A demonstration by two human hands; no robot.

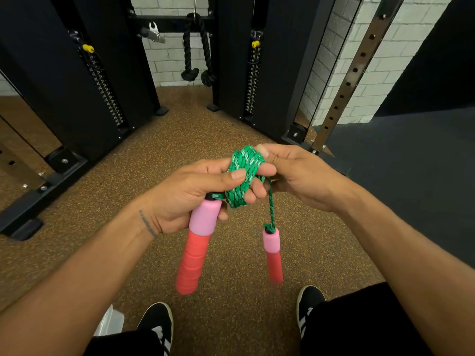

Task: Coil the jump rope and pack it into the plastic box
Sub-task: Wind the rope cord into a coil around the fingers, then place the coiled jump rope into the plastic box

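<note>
Green braided cord [244, 176], coiled, was clamped in the left hand [185, 196] with one pink-and-red handle [198, 250], its end pinched by the right hand [295, 176], the second handle [273, 255] hung below, and the plastic box [109, 323] lay on the floor by the left foot.

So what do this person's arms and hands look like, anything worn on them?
Both arms are bare, with no sleeves, gloves, watch or rings in view. The left hand has a small dark line tattoo on the wrist. The right hand shows no markings.

Rope [244, 173] – braided green cord; handles [198, 242] – matt foam; floor [180, 129] – speckled rubber.
</note>
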